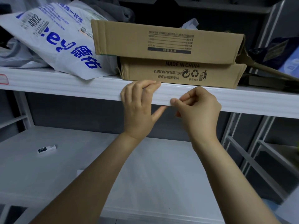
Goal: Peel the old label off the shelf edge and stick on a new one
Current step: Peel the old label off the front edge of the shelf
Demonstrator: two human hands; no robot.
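Note:
Both hands are at the front of the white shelf edge (72, 89), just below the cardboard boxes. My left hand (139, 107) grips the edge, fingers curled over its top and thumb under its lower lip. My right hand (197, 109) has curled fingers, with thumb and forefinger pinched against the lower part of the edge; whether a white label sits there I cannot tell against the white strip. A red-bordered label (4, 79) is stuck on the same edge at the far left.
Two stacked flat cardboard boxes (169, 59) and a white plastic bag with blue print (53, 39) lie on the shelf above the edge. On the lower shelf (113, 167) lies a small black-and-white item (47, 149). Grey uprights (242, 151) stand at right.

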